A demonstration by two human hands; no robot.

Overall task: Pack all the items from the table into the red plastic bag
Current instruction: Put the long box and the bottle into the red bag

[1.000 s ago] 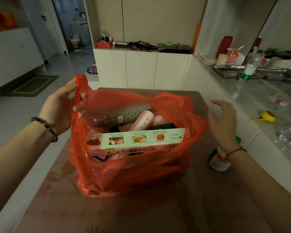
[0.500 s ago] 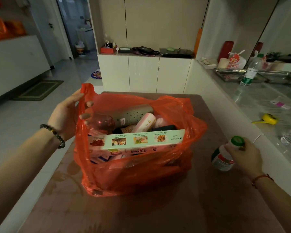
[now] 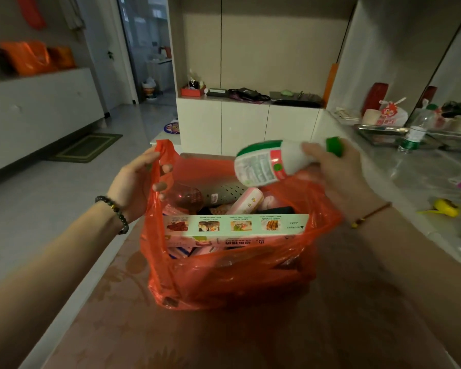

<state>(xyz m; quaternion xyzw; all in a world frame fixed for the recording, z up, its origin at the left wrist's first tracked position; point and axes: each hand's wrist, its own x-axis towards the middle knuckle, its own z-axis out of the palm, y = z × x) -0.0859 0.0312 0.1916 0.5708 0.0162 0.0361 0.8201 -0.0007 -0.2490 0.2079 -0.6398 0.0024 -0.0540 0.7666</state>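
A thin, crinkled, see-through red plastic bag [image 3: 224, 275] stands open in the middle of a glossy brown table [image 3: 250, 339] with a faint leaf pattern. The left hand [image 3: 139, 182], with a dark beaded bracelet [image 3: 115, 213] on its wrist, holds the bag's left handle up, thumb and curled fingers closed round the film. The right hand [image 3: 338, 169] grips a smooth white plastic bottle [image 3: 266, 163] near its green cap [image 3: 333, 146], fingers wrapped round the neck. The bottle lies on its side in the air, base pointing left, above the far right of the bag's mouth. Inside the bag lie a long, flat pale-green carton [image 3: 237, 227] printed with food pictures, a grey perforated cylinder [image 3: 224, 194] and a pink tube [image 3: 246, 201].
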